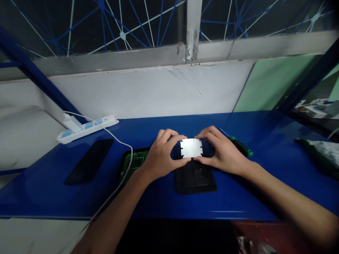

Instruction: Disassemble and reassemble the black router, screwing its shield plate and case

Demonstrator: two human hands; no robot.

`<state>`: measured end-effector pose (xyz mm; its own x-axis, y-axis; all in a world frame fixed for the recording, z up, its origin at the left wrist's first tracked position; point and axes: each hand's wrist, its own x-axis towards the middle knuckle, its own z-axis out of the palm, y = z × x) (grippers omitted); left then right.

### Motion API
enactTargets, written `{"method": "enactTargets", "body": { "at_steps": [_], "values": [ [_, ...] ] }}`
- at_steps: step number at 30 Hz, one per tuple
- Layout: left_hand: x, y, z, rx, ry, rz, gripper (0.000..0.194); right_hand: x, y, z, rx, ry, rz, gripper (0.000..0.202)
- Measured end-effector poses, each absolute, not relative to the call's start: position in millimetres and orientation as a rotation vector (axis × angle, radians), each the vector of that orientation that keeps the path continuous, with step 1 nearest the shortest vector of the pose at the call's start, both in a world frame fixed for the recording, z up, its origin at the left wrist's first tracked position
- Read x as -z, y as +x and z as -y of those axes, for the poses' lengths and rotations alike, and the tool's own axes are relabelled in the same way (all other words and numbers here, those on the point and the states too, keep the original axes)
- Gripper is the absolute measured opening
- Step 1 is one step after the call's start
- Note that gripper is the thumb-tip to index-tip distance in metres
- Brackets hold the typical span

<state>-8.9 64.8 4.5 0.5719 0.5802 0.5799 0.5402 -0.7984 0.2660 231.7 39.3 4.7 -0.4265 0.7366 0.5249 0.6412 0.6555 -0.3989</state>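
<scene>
A small white rectangular plate (191, 147) with dark notches along its short sides is held up between both hands. My left hand (162, 153) pinches its left edge with the thumb below and fingers above. On the opposite side, my right hand (222, 151) grips the plate the same way. Below lies a black rectangular cover (195, 178) with moulded recesses, partly hidden by the plate and hands. Left of it, a dark case with a green circuit board (135, 164) sits partly behind my left hand. A screwdriver (239, 145) with a green and black handle lies beyond my right hand.
A flat black panel (90, 161) lies on the left of the blue table (159, 206). Behind it stands a white power strip (88, 128) with an adapter; a white cable (116, 139) loops across the table. A silvery bag (321, 155) rests at the right.
</scene>
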Motion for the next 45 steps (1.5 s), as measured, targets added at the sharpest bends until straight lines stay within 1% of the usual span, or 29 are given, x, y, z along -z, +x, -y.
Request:
{"method": "enactTargets", "body": {
  "at_steps": [10,17,21,27,29,33,35,37,41,43,45],
  "values": [
    [-2.5,-13.4,-67.3,-1.042,2.796,-0.990,0.052,-7.5,232.7,-37.6,-0.166,-1.028,2.196,0.044],
    [-1.2,-15.2,-70.4,-0.996,2.863,-0.979,0.053,-5.5,234.8,-38.2,-0.060,-0.957,2.203,0.054],
    [-2.4,-12.5,-68.4,-0.955,2.884,-0.964,0.050,-7.0,232.7,-36.3,0.036,-0.902,2.193,0.053],
    [-3.5,-0.3,-61.7,-0.966,2.847,-0.881,0.045,-8.1,225.6,-31.5,-0.002,-0.853,2.187,0.054],
    [-5.0,2.3,-59.7,-0.992,2.805,-0.870,0.045,-7.5,224.9,-30.9,-0.039,-0.837,2.178,0.059],
    [-8.6,2.1,-57.5,-1.072,2.644,-0.920,0.050,-4.9,225.5,-32.2,-0.152,-0.878,2.150,0.084],
    [-9.4,1.3,-57.0,-1.101,2.556,-0.936,0.054,-2.5,224.7,-33.6,-0.219,-0.911,2.149,0.091],
    [-9.2,1.2,-56.6,-1.103,2.492,-0.915,0.058,0.1,222.7,-34.7,-0.253,-0.928,2.157,0.086],
    [-7.5,2.6,-55.3,-1.056,2.464,-0.815,0.057,3.6,218.6,-35.3,-0.232,-0.917,2.153,0.053],
    [-7.5,2.4,-55.0,-1.056,2.480,-0.794,0.057,3.8,218.9,-35.3,-0.221,-0.914,2.156,0.049],
    [-8.4,0.9,-55.6,-1.075,2.511,-0.802,0.057,2.8,221.1,-35.4,-0.223,-0.942,2.172,0.052]
  ]
}}
